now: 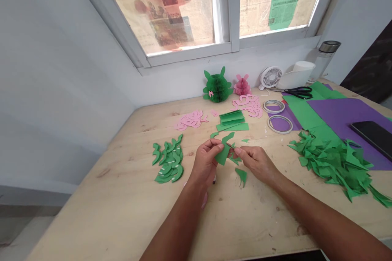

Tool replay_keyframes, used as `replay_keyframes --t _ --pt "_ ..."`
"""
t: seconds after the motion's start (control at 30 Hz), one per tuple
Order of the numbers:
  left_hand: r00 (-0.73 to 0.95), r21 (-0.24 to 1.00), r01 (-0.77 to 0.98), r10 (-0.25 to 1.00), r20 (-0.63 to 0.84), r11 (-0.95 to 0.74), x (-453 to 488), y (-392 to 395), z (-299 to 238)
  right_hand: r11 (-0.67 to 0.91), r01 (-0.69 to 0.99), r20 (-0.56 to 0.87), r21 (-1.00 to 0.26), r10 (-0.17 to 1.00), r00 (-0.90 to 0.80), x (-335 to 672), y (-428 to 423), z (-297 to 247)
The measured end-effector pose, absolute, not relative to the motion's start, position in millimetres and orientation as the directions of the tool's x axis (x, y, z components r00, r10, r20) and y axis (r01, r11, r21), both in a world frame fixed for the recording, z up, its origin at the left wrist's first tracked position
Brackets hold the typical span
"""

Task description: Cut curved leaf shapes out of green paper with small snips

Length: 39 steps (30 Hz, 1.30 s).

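Hands (205, 162) pinch green paper scrap (223, 155), long axis diagonal, tip up-right.

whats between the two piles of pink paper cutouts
In the head view, a stack of folded green paper and a small pink scrap lie between them.

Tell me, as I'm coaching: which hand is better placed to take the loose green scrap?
Probably right: the right hand sits just above the loose green scrap, while the left hand, farther off, holds a green paper piece.

Bare left forearm (173, 224), bare right forearm (324, 216); left hand (205, 163), right hand (255, 163)
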<state>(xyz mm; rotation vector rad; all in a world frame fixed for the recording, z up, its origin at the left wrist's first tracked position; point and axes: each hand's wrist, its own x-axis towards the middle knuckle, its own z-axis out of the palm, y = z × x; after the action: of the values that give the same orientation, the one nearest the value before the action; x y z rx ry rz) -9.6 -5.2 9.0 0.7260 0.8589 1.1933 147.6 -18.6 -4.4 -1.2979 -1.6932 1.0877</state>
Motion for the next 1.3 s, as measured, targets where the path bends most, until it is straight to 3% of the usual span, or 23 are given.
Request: replay_keyframes --t 1.3 --pt "0.140 0.854 -0.478 0.977 -0.159 0.208 -9.1 -4.0 5.1 0.148 0.408 0.066 -0.901 0.976 -0.207 148.1 -17.9 -4.5"
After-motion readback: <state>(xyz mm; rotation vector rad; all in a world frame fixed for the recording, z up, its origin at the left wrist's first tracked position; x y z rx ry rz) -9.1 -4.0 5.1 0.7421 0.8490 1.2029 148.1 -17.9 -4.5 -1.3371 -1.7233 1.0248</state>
